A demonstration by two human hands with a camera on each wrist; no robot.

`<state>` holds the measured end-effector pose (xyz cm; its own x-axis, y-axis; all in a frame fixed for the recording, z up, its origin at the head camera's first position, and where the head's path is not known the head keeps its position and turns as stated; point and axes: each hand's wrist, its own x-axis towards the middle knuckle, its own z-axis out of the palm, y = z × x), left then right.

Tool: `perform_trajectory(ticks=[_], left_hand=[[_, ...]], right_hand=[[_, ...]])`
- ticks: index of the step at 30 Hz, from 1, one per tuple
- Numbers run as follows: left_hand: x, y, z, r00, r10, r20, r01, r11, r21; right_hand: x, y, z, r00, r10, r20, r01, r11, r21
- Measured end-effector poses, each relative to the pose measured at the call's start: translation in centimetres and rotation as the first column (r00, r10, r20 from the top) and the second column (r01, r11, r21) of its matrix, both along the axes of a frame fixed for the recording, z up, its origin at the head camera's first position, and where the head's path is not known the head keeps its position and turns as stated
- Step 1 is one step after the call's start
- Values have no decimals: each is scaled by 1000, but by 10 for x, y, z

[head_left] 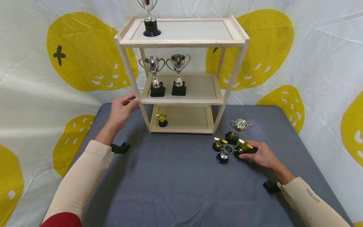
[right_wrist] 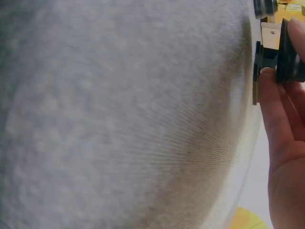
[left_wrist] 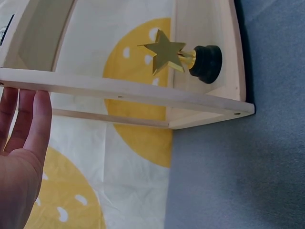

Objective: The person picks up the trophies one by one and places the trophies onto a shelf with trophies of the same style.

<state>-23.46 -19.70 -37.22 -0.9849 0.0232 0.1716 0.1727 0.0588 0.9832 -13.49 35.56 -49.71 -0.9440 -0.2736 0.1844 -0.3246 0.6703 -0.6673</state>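
Note:
My right hand (head_left: 262, 154) pinches the black base of a gold star trophy (head_left: 244, 145) between thumb and fingers, on the right of the table. Close by stand a second star trophy (head_left: 218, 143), a small silver cup (head_left: 227, 150) and a larger silver cup (head_left: 239, 125). On the other side, my left hand (head_left: 120, 110) touches the left post of the wooden shelf (head_left: 182, 101); its fingers (left_wrist: 39, 119) look straight, with their tips against the post. Another star trophy (left_wrist: 167, 52) stands on the bottom level, near that post.
Two silver cup trophies (head_left: 153, 64) (head_left: 178, 63) stand on the middle level. A taller cup trophy (head_left: 151, 26) is on the top board, cut off by the view. A grey cloth (head_left: 170, 176) covers the table, and a patterned curtain (head_left: 320, 63) hangs behind.

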Motion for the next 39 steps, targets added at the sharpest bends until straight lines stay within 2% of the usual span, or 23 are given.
perform_trajectory(ticks=[11, 21, 28, 39], left_hand=[[0, 0, 0, 1000, 0, -12, 0, 1000, -2], [0, 0, 2, 1000, 0, -10, 0, 1000, -24], [0, 0, 2, 1000, -2, -9, 2, 1000, -27], [1, 0, 3, 1000, -12, -11, 11, 1000, -28]], right_hand=[[0, -1, 18, 1000, 20, 24, -19, 998, -56], [3, -4, 37, 999, -1, 46, 3, 999, -49], [5, -10, 52, 994, 21, 111, -7, 992, -128], [7, -15, 69, 991, 62, 115, -44, 987, -157]])
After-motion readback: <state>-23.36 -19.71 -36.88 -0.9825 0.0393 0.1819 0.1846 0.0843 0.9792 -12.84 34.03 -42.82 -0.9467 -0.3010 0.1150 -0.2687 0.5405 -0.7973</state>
